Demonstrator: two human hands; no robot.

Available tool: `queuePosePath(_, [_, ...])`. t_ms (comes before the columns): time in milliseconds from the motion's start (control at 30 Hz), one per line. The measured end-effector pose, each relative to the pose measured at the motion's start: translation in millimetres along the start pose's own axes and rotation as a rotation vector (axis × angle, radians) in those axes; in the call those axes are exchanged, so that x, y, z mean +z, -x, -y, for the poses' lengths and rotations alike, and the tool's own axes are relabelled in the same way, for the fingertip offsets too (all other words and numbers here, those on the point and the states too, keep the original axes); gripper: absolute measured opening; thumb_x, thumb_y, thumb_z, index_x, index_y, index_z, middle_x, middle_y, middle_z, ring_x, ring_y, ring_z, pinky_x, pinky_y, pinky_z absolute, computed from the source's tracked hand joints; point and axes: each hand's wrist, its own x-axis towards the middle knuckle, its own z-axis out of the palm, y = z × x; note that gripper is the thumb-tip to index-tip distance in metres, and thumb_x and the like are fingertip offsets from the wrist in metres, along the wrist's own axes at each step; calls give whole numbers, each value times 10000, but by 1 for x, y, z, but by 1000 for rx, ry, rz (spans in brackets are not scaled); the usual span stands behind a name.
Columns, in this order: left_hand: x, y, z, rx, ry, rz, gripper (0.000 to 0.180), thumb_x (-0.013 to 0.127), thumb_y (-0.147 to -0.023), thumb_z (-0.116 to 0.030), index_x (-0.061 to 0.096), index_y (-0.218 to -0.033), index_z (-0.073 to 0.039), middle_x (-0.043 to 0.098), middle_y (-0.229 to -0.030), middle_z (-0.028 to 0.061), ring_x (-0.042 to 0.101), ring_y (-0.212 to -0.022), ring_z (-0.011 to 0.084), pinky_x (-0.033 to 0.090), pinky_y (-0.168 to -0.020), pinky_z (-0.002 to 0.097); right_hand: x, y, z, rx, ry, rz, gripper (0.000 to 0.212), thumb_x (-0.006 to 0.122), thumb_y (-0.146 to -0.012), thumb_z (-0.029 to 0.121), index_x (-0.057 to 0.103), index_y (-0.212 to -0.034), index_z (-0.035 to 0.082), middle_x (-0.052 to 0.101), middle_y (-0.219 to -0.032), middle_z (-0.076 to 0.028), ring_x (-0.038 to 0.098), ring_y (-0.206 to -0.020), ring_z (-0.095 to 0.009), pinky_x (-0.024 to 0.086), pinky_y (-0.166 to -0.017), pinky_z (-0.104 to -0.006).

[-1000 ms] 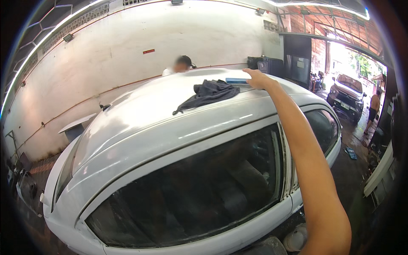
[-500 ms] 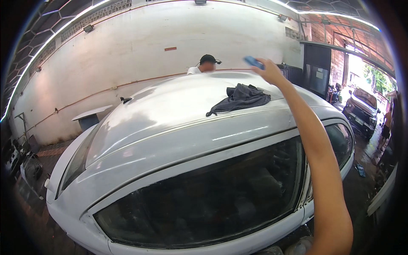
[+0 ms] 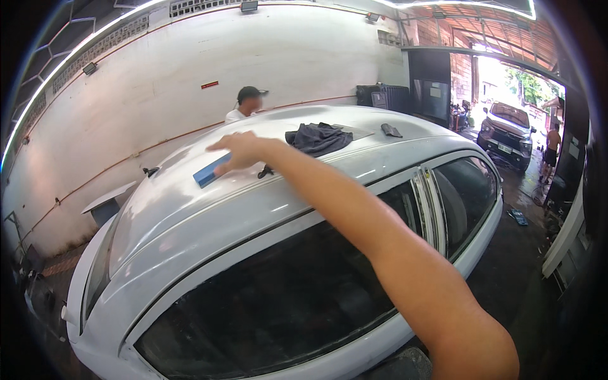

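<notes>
My right hand (image 3: 242, 151) reaches across the pale car roof (image 3: 209, 212), with its arm coming up from the lower right. Its fingers are closed around a blue sanding block (image 3: 208, 175), a flat rectangular piece, whose free end points down and to the left. The block is over the left part of the roof; whether it presses on the surface I cannot tell. Behind my wrist lies a crumpled dark grey cloth (image 3: 323, 139), partly hidden by my arm. A small grey scrap (image 3: 391, 130) rests farther right on the roof. My left hand is out of view.
Beyond the car a person in a dark cap (image 3: 248, 96) stands by the white wall (image 3: 158, 76). The car's dark side window (image 3: 253, 310) is below my arm. A parked vehicle (image 3: 506, 136) and another person (image 3: 552, 149) are by the open doorway at right.
My right hand has swung left and nearer across the roof with the blue sanding block, from the far right side. The view has turned to the right, showing more of the doorway.
</notes>
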Motion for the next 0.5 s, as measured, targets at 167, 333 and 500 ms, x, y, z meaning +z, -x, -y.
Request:
queuePosePath(167, [-5, -11, -6, 25, 6, -4, 479, 422, -1068, -373, 595, -1349, -26, 618, -1352, 240, 567, -1271, 382, 464, -1056, 496, -74, 59, -134, 662, 272, -259, 318, 559, -896, 181, 745, -1119, 53, 709, -1231, -190, 674, -1165, -344, 519, -997, -493])
queuePosePath(333, [-2, -18, -11, 48, -2, 19, 478, 425, -1067, -369, 590, -1354, -25, 619, -1352, 239, 570, -1268, 379, 467, -1051, 495, -117, 171, -206, 1128, 315, 274, 488, 726, -844, 364, 745, -1176, 7, 714, -1225, -211, 694, -1120, -364, 543, -952, -451])
queuePosePath(500, [-4, -13, -3, 17, -1, 11, 476, 429, -1067, -366, 585, -1359, -23, 619, -1352, 238, 572, -1264, 376, 470, -1046, 495, -113, 171, -199, 1135, 212, 221, 783, 834, -711, 598, 741, -1134, -55, 721, -1125, -246, 713, -1003, -376, 551, -912, -453])
